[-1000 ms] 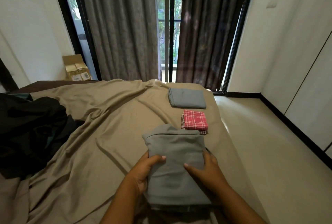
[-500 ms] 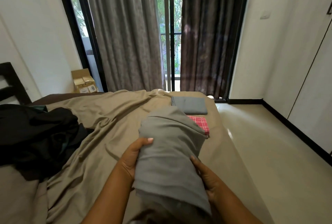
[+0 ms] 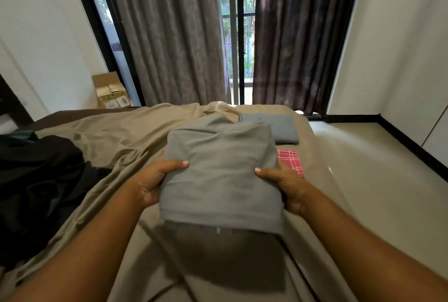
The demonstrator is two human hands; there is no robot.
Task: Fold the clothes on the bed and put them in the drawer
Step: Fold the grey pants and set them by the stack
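Fingers (image 3: 180,163) of left hand (image 3: 155,181) and right hand (image 3: 288,186) grasp the folded grey garment (image 3: 220,175), now lifted off the bed (image 3: 116,139) below them; folding looks done.

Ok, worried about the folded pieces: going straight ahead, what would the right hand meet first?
Probably the red checked cloth, just beyond the right hand gripping the grey garment; the hand looks raised off the bed, so it might pass over.

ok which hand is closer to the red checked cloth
Right. The right hand grips the right edge of the folded grey garment, just beside the red checked cloth. The left hand grips the opposite edge, with the whole garment between it and the cloth.
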